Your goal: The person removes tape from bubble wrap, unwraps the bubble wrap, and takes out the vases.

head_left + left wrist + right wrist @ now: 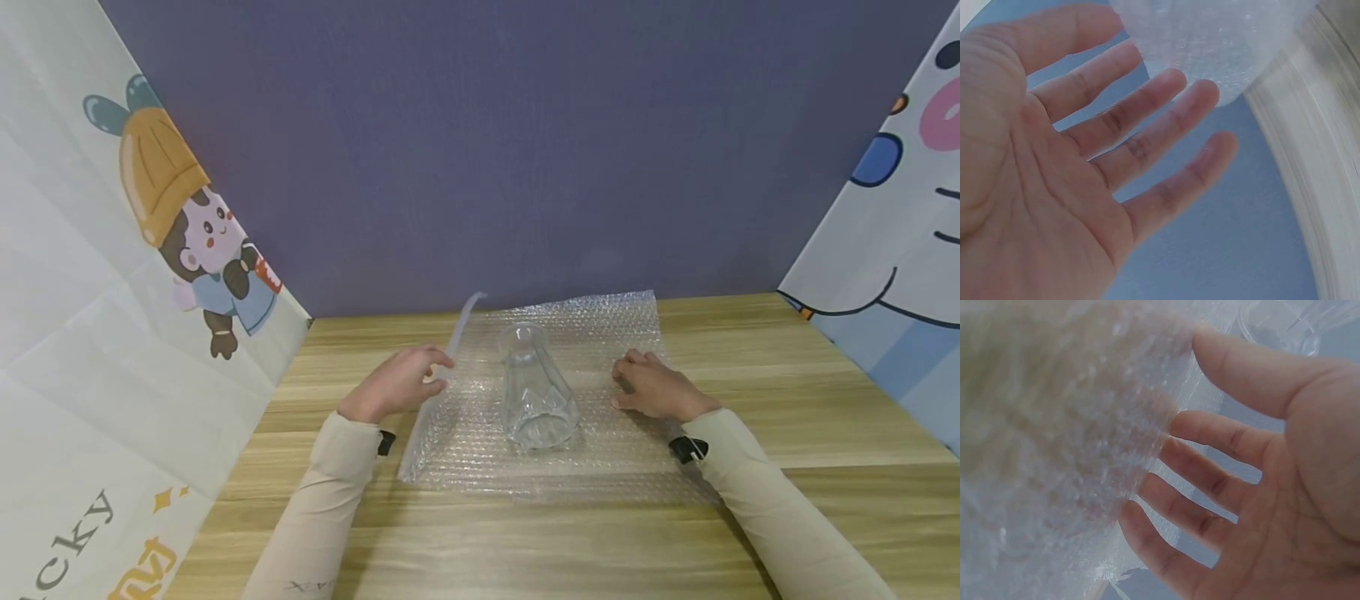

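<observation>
Bubble wrap (465, 442) covers the middle of the wooden table (750, 342), up to its far edge; a clear glass vessel (536, 383) is near the wrap's centre. The wrist views reveal what the head view hides: the left hand (397, 383) has fingers spread apart; the right hand (658, 387) parts its own, tips behind the wrap (which blurs them).

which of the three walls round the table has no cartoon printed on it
The back wall, plain and purplish, just beyond the bubble wrap. The left wall and the right wall both bear printed pictures.
</observation>
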`<state>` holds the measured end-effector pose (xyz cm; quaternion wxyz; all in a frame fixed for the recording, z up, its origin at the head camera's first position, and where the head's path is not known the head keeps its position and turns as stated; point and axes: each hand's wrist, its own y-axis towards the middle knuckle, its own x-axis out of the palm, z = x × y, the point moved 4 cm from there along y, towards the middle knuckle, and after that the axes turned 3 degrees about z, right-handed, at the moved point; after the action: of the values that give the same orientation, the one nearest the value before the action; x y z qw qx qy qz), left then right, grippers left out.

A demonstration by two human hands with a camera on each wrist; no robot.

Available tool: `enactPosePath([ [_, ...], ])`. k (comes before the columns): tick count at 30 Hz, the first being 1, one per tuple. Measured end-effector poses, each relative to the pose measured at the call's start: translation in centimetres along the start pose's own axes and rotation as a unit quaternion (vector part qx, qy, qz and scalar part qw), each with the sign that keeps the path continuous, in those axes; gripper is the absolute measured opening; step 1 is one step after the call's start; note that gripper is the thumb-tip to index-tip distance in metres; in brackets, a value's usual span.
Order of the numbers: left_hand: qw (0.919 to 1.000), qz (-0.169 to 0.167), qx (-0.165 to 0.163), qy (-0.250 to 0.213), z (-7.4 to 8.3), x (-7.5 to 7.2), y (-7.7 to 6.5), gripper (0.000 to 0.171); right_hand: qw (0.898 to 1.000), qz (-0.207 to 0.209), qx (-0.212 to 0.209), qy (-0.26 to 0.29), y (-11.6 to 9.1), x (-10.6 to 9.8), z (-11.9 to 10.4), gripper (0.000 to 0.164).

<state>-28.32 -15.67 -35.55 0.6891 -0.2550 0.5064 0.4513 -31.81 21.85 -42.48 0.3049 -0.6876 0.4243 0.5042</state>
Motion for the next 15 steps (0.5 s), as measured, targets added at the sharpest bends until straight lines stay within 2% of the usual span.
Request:
enactPosePath([
  [7, 1.0, -0.002, -0.009, 0.002, -0.7, -0.1, 0.0, 0.034, 1.0, -0.001, 0.003, -0.001, 0.1, 0.1, 0.0, 0.043],
  [15, 0.9993, -0.014, -0.035, -0.005, -1.6, -0.2, -0.1, 0.036, 1.0, 0.001, 0.002, -0.004, 0.3, 0.3, 0.2, 0.042],
])
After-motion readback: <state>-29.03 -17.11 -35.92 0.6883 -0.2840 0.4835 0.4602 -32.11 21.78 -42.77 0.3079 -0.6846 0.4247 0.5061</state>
